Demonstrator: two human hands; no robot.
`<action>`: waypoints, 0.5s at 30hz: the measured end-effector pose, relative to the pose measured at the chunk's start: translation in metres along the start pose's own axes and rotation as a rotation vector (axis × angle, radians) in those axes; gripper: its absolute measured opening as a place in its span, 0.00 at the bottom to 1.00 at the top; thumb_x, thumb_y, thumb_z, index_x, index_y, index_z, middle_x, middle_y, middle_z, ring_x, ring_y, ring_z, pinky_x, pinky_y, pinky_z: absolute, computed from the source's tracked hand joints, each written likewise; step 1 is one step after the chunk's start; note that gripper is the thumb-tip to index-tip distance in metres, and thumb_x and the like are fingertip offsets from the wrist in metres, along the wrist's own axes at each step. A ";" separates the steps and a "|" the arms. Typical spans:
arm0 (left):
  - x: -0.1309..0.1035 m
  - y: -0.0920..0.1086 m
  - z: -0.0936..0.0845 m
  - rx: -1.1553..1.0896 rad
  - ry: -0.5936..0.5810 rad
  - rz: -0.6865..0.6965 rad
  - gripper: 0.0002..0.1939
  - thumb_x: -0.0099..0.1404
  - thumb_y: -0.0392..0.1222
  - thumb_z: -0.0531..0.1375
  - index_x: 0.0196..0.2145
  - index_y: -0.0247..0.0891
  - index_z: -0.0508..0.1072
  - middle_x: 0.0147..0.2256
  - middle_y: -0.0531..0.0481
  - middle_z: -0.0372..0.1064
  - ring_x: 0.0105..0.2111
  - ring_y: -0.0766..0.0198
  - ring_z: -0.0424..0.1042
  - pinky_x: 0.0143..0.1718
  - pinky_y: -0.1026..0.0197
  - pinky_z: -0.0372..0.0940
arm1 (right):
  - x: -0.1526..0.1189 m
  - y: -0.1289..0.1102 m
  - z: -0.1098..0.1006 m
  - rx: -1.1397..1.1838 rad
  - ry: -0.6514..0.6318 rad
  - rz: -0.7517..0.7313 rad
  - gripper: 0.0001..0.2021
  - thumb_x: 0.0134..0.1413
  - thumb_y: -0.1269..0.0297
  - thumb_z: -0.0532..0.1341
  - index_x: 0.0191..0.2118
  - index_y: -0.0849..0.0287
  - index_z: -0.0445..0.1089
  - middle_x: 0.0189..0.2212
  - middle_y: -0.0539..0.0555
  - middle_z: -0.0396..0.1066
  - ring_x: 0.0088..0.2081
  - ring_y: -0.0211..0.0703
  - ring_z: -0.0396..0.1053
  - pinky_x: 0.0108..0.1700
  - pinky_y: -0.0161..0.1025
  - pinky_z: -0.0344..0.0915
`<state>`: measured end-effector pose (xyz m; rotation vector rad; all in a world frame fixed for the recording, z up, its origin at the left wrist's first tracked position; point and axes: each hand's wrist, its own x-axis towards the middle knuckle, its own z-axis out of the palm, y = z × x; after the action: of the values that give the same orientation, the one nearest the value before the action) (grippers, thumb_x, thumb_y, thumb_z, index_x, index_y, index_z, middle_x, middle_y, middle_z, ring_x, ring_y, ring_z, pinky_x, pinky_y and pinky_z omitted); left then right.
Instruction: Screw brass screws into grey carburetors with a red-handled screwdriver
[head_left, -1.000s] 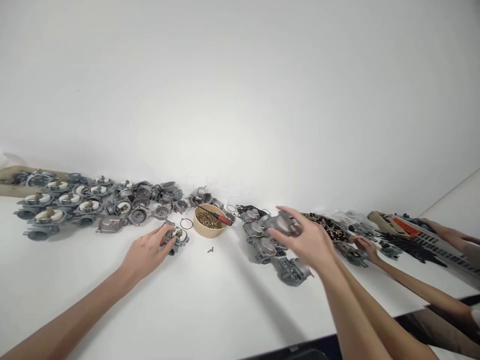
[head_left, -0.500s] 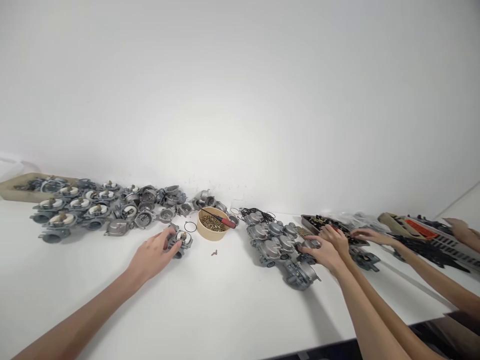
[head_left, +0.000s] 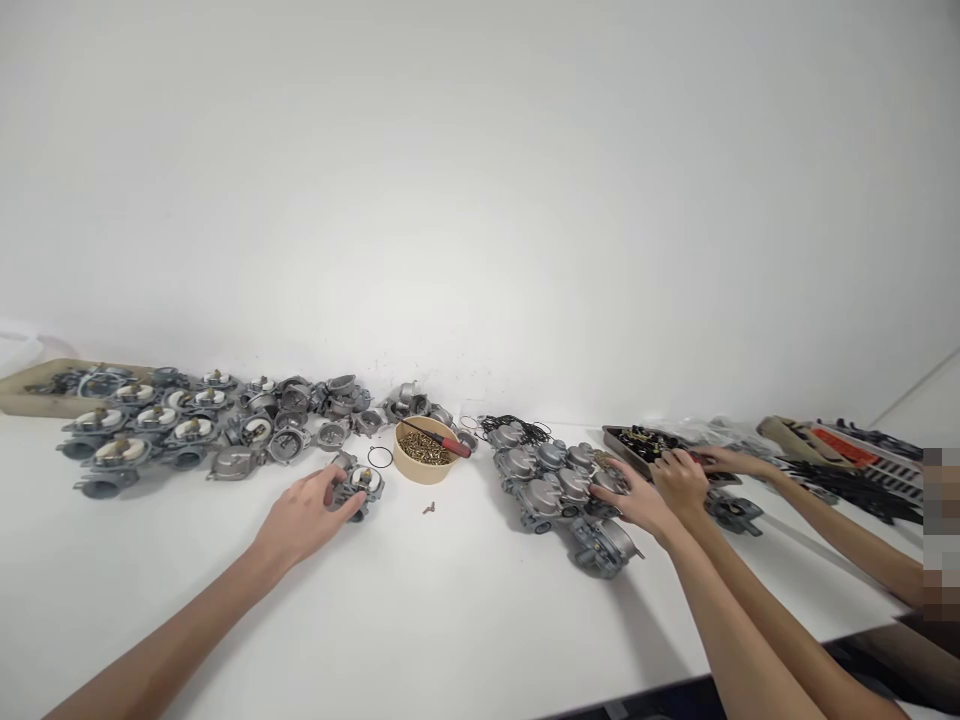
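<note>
My left hand grips a grey metal carburetor by its side, thumb in front and fingers behind. A white float with a brass piece shows on top of it. Over on the right, my right hand has its fingers round another carburetor, at the edge of a cluster of closed carburetors. Between my hands stands a tan tub of brass screws with a red-handled screwdriver across it. A black rubber ring and a couple of loose screws lie near the tub.
Open carburetors with white floats and loose bowl covers crowd the left side. Black rings lie behind the cluster. A co-worker's hands work close by my right arm, beside a parts tray. The wall rises behind.
My right hand has shifted slightly left with its carburetor, now closer against the cluster. My left hand stays on its carburetor. The co-worker's hands have moved a little.
</note>
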<state>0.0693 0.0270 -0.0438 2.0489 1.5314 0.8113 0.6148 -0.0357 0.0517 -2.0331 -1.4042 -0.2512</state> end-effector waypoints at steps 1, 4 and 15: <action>0.000 0.000 0.000 -0.002 0.001 0.000 0.18 0.69 0.61 0.55 0.43 0.46 0.71 0.33 0.51 0.71 0.39 0.51 0.73 0.38 0.56 0.63 | -0.002 -0.001 -0.002 0.011 -0.010 0.016 0.28 0.45 0.41 0.68 0.46 0.57 0.77 0.42 0.65 0.79 0.40 0.56 0.78 0.38 0.45 0.73; 0.000 0.000 0.000 -0.011 0.003 0.002 0.19 0.69 0.62 0.56 0.43 0.45 0.71 0.32 0.51 0.71 0.39 0.51 0.73 0.38 0.56 0.63 | -0.005 -0.004 -0.010 0.030 -0.021 0.077 0.36 0.46 0.37 0.64 0.53 0.61 0.74 0.46 0.70 0.78 0.44 0.63 0.78 0.41 0.51 0.75; -0.003 0.007 0.003 -0.111 0.003 0.218 0.07 0.69 0.49 0.60 0.39 0.45 0.69 0.43 0.53 0.70 0.32 0.61 0.71 0.39 0.58 0.65 | -0.023 -0.114 -0.017 0.156 0.379 -0.288 0.19 0.61 0.48 0.60 0.50 0.53 0.76 0.52 0.60 0.76 0.42 0.54 0.79 0.48 0.50 0.75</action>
<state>0.0755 0.0224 -0.0418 2.1565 1.2491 0.9579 0.5070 -0.0384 0.0991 -1.5548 -1.4165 -0.5977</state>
